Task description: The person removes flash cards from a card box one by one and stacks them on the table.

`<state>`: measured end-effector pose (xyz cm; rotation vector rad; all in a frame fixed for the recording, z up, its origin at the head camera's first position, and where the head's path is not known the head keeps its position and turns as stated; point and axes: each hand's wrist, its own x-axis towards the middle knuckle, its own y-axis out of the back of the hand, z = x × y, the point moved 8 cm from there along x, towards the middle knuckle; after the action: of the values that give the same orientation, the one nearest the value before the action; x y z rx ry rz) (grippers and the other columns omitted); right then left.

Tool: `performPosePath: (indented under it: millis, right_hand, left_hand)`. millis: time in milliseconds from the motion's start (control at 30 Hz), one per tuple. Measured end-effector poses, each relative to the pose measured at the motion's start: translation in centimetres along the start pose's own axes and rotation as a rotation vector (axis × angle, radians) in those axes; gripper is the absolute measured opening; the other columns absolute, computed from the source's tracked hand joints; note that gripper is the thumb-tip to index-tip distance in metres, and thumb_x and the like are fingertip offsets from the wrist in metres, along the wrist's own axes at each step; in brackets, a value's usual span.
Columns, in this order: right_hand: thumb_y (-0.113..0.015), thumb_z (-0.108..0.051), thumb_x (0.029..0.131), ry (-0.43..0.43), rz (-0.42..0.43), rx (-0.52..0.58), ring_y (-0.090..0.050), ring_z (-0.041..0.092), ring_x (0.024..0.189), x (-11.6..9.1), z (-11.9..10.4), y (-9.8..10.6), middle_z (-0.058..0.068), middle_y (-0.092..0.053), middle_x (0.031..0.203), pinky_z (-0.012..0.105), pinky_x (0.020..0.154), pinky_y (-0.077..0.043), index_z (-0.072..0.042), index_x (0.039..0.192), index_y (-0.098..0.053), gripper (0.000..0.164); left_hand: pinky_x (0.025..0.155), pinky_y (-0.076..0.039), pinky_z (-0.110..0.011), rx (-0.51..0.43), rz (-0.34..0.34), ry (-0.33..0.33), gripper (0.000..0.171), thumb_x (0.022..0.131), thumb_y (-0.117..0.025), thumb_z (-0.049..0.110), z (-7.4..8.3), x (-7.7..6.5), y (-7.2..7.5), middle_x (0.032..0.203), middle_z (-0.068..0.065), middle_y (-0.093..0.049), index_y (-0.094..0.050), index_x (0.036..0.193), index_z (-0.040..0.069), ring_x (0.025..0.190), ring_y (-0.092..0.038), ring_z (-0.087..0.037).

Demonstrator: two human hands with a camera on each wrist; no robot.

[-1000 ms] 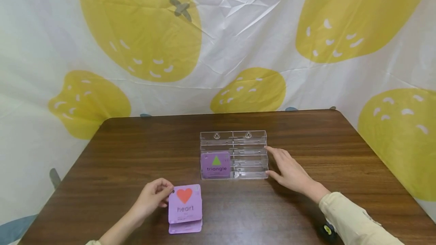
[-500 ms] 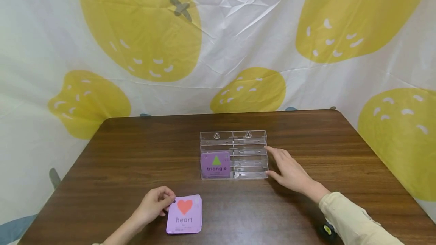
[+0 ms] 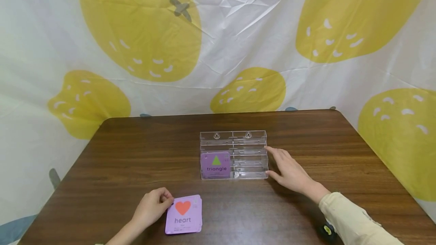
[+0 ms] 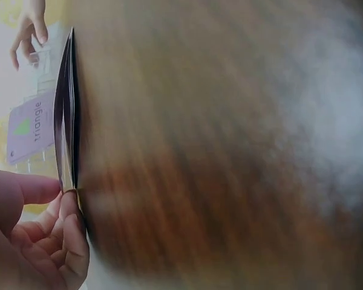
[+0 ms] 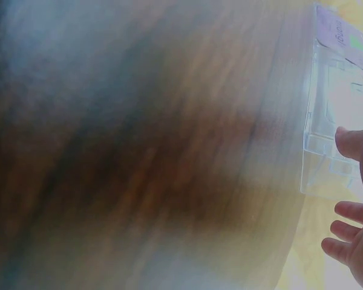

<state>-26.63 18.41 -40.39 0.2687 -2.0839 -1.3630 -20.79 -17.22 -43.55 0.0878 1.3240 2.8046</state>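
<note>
Heart stack (image 3: 184, 214) sits at the lower centre-left of the head frame, over the bench (image 3: 136, 154). Left hand (image 3: 151, 207): fingers pinch the stack by its upper-left corner. Right hand (image 3: 289, 171): fingers spread, with thumb and a fingertip appearing to touch the right side of the clear rack (image 3: 250, 163), right of frame centre.

Progress (judged): one placement is done, the triangle card (image 3: 215, 165) being seated in the rack's lower left compartment. It is the only card seen in the rack. The heart stack is not yet in; how many cards it holds cannot be counted. I take the right hand to be steadying the rack.

View comparison: head gives the heart print and the rack's two columns. Left wrist shows the stack edge-on, its front card bowed away from the others, thumb and finger closing on the near end; no heart print is visible there. Right wrist shows the thumb at the rack's edge and three fingertips separated below it; the heart stack is out of that view.
</note>
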Motion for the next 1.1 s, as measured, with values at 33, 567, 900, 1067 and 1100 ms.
performPosePath:
  millis: [33, 567, 900, 1067, 1100]
  right_hand:
    - [-0.073, -0.019, 0.076, 0.0, 0.0, 0.001, -0.042, 0.031, 0.115, 0.0, 0.0, 0.0, 0.017, -0.045, 0.128, 0.044, 0.096, -0.035, -0.002, 0.136, -0.031, 0.074]
    - [-0.072, -0.019, 0.077, 0.009, 0.011, -0.007, -0.042, 0.031, 0.115, -0.1, 0.1, -0.1, 0.017, -0.045, 0.128, 0.044, 0.096, -0.035, -0.002, 0.135, -0.031, 0.074]
    - [-0.072, -0.02, 0.077, 0.005, 0.006, -0.007, -0.042, 0.031, 0.115, 0.0, 0.1, -0.1, 0.017, -0.045, 0.127, 0.044, 0.096, -0.036, -0.002, 0.136, -0.031, 0.074]
    - [-0.072, -0.02, 0.077, 0.003, 0.005, -0.005, -0.042, 0.031, 0.116, 0.0, 0.2, -0.1, 0.016, -0.045, 0.128, 0.044, 0.096, -0.035, -0.003, 0.136, -0.03, 0.074]
    - [-0.072, -0.02, 0.077, 0.001, 0.004, -0.005, -0.042, 0.031, 0.116, 0.0, 0.2, -0.2, 0.016, -0.045, 0.128, 0.044, 0.096, -0.035, -0.003, 0.136, -0.03, 0.075]
  left_hand:
    - [0.049, -0.035, -0.023, 0.023, 0.004, 0.002, 0.011, 0.077, -0.066, 0.011, 0.0, 0.0, 0.1, 0.059, 0.009, -0.054, -0.06, 0.07, 0.016, 0.051, -0.043, -0.005]
    - [0.048, -0.035, -0.026, 0.127, 0.056, -0.004, 0.011, 0.079, -0.066, 0.018, 0.3, -0.1, 0.8, 0.059, 0.01, -0.051, -0.059, 0.071, 0.018, 0.053, -0.042, -0.007]
    - [0.047, -0.034, -0.026, 0.119, 0.084, -0.018, 0.011, 0.082, -0.065, 0.02, 0.6, 0.4, 1.4, 0.06, 0.009, -0.051, -0.061, 0.072, 0.016, 0.051, -0.041, -0.007]
    - [0.046, -0.033, -0.025, 0.099, 0.09, -0.019, 0.01, 0.083, -0.064, 0.02, 0.9, 1.0, 1.6, 0.059, 0.009, -0.052, -0.062, 0.075, 0.016, 0.049, -0.04, -0.008]
    - [0.046, -0.033, -0.025, 0.09, 0.089, -0.021, 0.009, 0.084, -0.063, 0.02, 1.0, 1.1, 1.6, 0.059, 0.008, -0.052, -0.062, 0.076, 0.016, 0.049, -0.04, -0.008]
